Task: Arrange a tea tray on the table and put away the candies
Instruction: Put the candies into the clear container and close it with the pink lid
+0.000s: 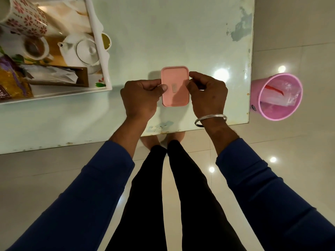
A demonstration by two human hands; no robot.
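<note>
- My left hand [143, 97] curls against the left edge of the pink box [175, 86], thumb pressed on its lid.
- My right hand [208, 96] pinches the box's right edge, fingers bent.
- The box sits on the table [172, 33], right of the tray [101, 51].
- Its contents are hidden under the lid.
- The tray's teapot [81, 51] shows; its left side is cut off.

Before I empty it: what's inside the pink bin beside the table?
The pink bin holds crumpled clear plastic wrappers, one with a red strip. Anything beneath them is hidden.
</note>
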